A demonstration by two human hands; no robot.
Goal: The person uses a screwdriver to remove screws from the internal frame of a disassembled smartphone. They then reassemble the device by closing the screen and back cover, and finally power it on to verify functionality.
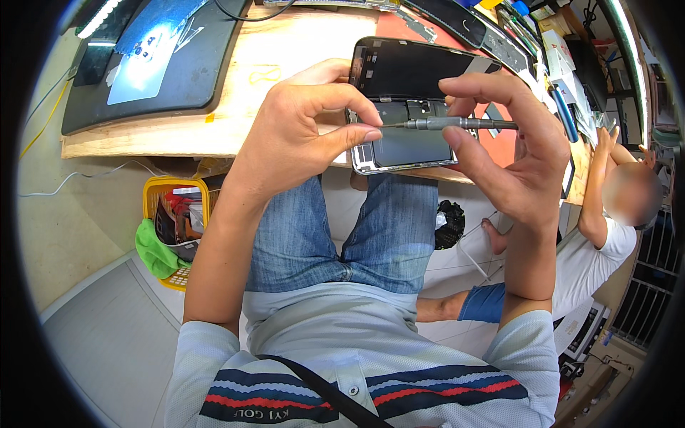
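Observation:
A slim grey screwdriver [435, 124] lies level above an opened smartphone [407, 146]. My right hand [517, 135] holds its handle between thumb and fingertips, with the index finger raised off it. At the shaft's tip, the thumb and index finger of my left hand [303, 128] are pinched together. Whether a tiny part is also between them is too small to tell. The phone's body, with battery and inner parts exposed, lies at the table's near edge. Its dark screen panel [410, 68] is folded open on the far side.
On the wooden table [300, 43] lie a dark mat [193, 78] at the left and a red mat [503, 146] under the phone. Blue-handled tools [564, 114] and clutter fill the right. Below stands a yellow basket [148, 196]. Another person [606, 250] sits at the right.

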